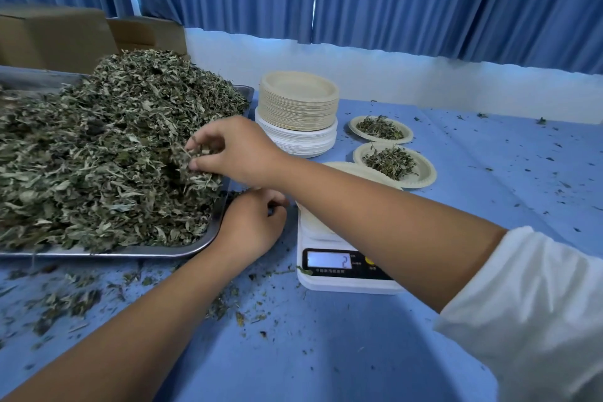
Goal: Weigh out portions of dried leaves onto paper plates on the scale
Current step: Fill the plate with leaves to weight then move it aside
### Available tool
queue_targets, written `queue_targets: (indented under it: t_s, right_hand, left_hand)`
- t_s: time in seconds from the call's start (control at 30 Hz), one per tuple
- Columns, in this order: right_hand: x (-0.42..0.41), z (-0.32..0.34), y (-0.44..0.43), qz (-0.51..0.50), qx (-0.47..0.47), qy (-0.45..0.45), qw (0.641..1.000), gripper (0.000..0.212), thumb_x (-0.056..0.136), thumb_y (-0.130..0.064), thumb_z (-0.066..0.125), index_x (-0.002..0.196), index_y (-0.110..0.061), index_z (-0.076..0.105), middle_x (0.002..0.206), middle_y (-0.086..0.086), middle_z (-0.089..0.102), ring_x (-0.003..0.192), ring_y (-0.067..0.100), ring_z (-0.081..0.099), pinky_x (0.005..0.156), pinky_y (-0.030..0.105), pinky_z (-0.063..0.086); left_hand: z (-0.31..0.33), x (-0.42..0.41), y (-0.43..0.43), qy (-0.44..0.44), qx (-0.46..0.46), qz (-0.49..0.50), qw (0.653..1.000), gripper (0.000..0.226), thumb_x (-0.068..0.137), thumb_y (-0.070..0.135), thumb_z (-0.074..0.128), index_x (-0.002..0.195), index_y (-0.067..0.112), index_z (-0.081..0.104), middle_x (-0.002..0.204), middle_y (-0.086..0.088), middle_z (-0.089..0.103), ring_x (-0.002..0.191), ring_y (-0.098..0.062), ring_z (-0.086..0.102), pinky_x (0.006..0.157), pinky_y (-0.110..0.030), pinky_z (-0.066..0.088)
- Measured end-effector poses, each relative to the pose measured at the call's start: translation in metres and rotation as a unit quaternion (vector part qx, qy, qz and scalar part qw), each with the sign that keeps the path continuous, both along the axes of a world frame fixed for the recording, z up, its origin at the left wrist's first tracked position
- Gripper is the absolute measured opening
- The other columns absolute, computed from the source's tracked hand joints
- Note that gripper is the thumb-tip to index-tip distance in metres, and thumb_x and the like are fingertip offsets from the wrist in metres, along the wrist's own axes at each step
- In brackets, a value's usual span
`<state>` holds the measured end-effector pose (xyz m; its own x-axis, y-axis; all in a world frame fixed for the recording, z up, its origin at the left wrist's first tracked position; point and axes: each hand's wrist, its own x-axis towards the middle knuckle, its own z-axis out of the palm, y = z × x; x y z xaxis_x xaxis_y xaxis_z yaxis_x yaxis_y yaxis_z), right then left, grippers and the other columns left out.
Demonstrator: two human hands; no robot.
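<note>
Over the tray's (208,235) right edge, right hand (238,153) pinches dried leaves (114,147); left hand's (253,225) fingers curl, contents unclear; scale (315,233) runs lengthwise away, display (329,260) nearest the person.

Partly out of sight
An arm (375,206) covers most of the plate (355,170) on the scale (321,232). The tray (208,232) and leaves (114,140) run off the left edge. The left hand (253,225) hides its own fingertips.

Shiny metal tray (208,232), matt paper plates (298,104), smooth white plastic scale (326,285), blue cloth tablecloth (326,352).
</note>
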<state>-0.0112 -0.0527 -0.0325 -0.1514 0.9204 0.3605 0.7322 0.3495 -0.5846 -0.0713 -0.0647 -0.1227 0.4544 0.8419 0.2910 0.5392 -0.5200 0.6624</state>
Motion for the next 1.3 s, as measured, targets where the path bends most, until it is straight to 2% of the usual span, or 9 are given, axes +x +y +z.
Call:
queue_targets:
  t_s: [0.2,0.27,0.5,0.57,0.63,0.73,0.93,1.1,1.3]
  right_hand:
    - [0.013,0.023,0.003,-0.045,0.009,0.068,0.997,0.020,0.080,-0.014,0.078,0.098,-0.007,0.073,0.059,-0.014,0.051,0.054,0.002,0.043,0.059,0.020,0.036]
    - [0.024,0.029,-0.001,-0.055,0.003,0.113,0.992,0.021,0.079,-0.009,0.078,0.099,-0.005,0.073,0.058,-0.015,0.054,0.051,-0.004,0.047,0.057,0.013,0.039]
    - [0.087,0.046,-0.042,-0.092,-0.044,0.254,0.962,0.014,0.082,-0.005,0.074,0.092,-0.013,0.069,0.080,0.002,0.069,0.066,0.004,0.063,0.067,0.014,0.054]
    - [0.108,0.050,-0.058,-0.108,-0.061,0.277,0.953,0.014,0.083,-0.006,0.072,0.091,-0.017,0.069,0.078,-0.001,0.069,0.062,0.002,0.062,0.061,0.013,0.052]
    - [0.126,0.048,-0.073,-0.136,-0.073,0.240,0.959,0.014,0.083,-0.008,0.073,0.093,-0.017,0.069,0.079,0.000,0.068,0.056,-0.002,0.059,0.055,0.010,0.047]
    - [0.144,0.034,-0.091,-0.179,-0.098,0.123,0.971,0.015,0.078,-0.016,0.079,0.091,-0.018,0.072,0.091,0.011,0.072,0.070,0.004,0.060,0.071,0.017,0.050]
    - [0.157,0.002,-0.098,-0.183,-0.137,0.024,0.973,0.016,0.074,-0.021,0.083,0.088,-0.023,0.074,0.075,0.012,0.062,0.070,0.012,0.051,0.075,0.028,0.047]
    - [0.157,-0.019,-0.091,-0.179,-0.100,-0.094,0.974,0.017,0.076,-0.029,0.081,0.091,-0.026,0.073,0.062,-0.013,0.052,0.054,-0.006,0.047,0.055,0.008,0.035]
    - [0.159,-0.025,-0.090,-0.164,-0.083,-0.124,0.975,0.020,0.078,-0.033,0.078,0.098,-0.029,0.073,0.073,-0.024,0.058,0.069,-0.019,0.051,0.062,0.002,0.037]
  left_hand:
    - [0.000,-0.001,0.000,-0.005,0.010,-0.012,1.000,0.024,0.091,0.008,0.052,0.105,0.017,0.069,0.105,0.002,0.065,0.089,-0.013,0.058,0.081,-0.028,0.046]
    - [0.001,-0.001,0.000,-0.006,0.010,-0.019,1.000,0.024,0.091,0.008,0.052,0.105,0.016,0.069,0.105,0.000,0.066,0.091,-0.015,0.059,0.081,-0.029,0.047]
    - [0.000,0.000,0.002,-0.006,0.005,-0.021,1.000,0.022,0.091,0.012,0.052,0.104,0.021,0.068,0.103,0.007,0.056,0.090,-0.005,0.050,0.078,-0.017,0.035]
    - [0.000,0.000,0.002,-0.007,0.005,-0.020,1.000,0.022,0.092,0.013,0.052,0.105,0.021,0.067,0.104,0.007,0.055,0.091,-0.005,0.050,0.079,-0.019,0.036]
    - [-0.001,0.000,0.002,-0.007,0.003,-0.021,1.000,0.022,0.092,0.012,0.052,0.107,0.019,0.067,0.106,0.006,0.057,0.093,-0.007,0.051,0.081,-0.020,0.037]
    - [-0.002,0.000,0.002,-0.008,0.000,-0.016,1.000,0.023,0.092,0.012,0.053,0.108,0.020,0.067,0.108,0.006,0.058,0.094,-0.006,0.051,0.082,-0.020,0.037]
    - [-0.002,0.001,0.001,-0.001,-0.002,-0.018,1.000,0.022,0.092,0.013,0.052,0.107,0.020,0.067,0.111,0.005,0.060,0.092,-0.003,0.048,0.080,-0.018,0.035]
    - [-0.002,0.001,0.001,-0.001,-0.006,-0.012,1.000,0.022,0.092,0.014,0.052,0.106,0.021,0.068,0.112,0.005,0.060,0.092,-0.003,0.049,0.081,-0.018,0.036]
    - [-0.001,0.001,0.002,0.004,-0.004,-0.015,1.000,0.023,0.092,0.013,0.052,0.106,0.021,0.068,0.111,0.005,0.061,0.093,-0.004,0.050,0.082,-0.019,0.036]
